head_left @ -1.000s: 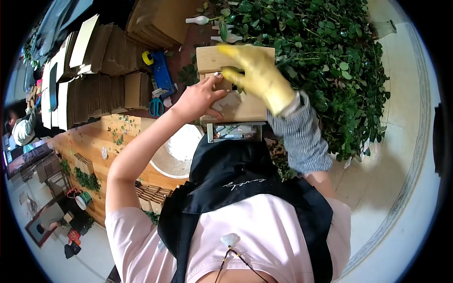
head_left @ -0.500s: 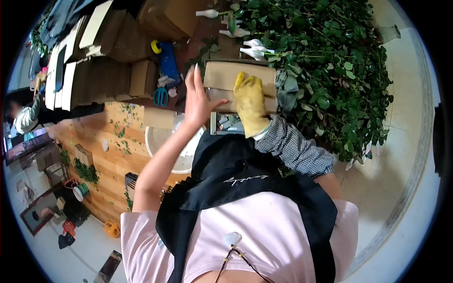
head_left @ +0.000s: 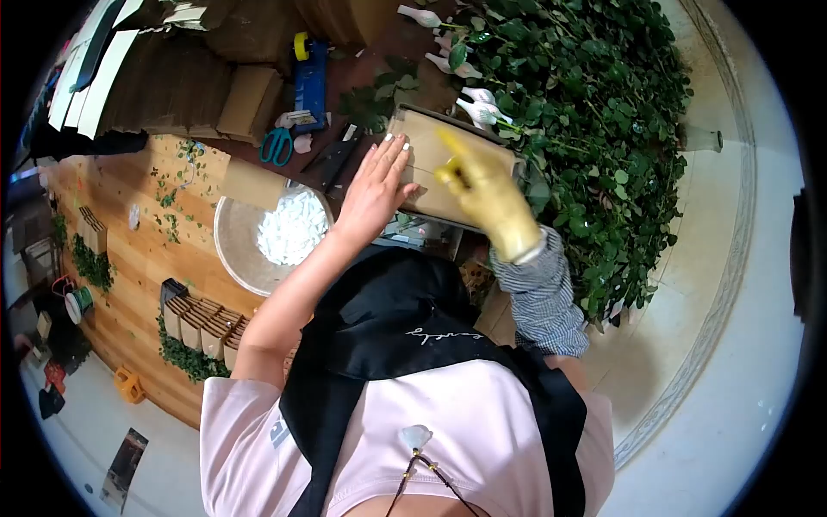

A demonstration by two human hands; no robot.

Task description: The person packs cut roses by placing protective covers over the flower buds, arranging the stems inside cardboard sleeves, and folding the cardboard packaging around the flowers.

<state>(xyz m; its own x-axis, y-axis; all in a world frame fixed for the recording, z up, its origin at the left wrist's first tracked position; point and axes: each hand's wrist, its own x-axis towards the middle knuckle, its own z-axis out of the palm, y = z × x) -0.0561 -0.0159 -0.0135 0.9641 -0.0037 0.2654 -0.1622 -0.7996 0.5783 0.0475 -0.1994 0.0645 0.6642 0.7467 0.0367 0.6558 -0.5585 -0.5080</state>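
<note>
A brown cardboard sheet (head_left: 431, 196) lies in a shallow frame with dark edges, with a seam or fold line across it. My bare left hand (head_left: 376, 185) rests on the sheet's left edge, fingers stretched out and nearly together, thumb apart. In a yellow glove, my right hand (head_left: 487, 189) is over the right part of the sheet, slightly blurred. Its index finger points out, apart from the other fingers, which are partly curled; nothing shows in it. Close by on the left are a black-handled tool (head_left: 336, 159) and teal-handled scissors (head_left: 276, 146).
A large heap of leafy stems (head_left: 594, 164) with white-wrapped heads (head_left: 482, 110) lies at the right. Left are stacked cardboard (head_left: 164, 86), a blue tape dispenser (head_left: 311, 84) and a round tub (head_left: 234, 250) of small white pieces. Cardboard-wrapped bundles (head_left: 202, 336) stand on the floor.
My left hand has lowered from a raised, spread pose onto the sheet's left edge. My gloved right hand has shifted right and extended its index finger. The view has shifted, showing more of the tub.
</note>
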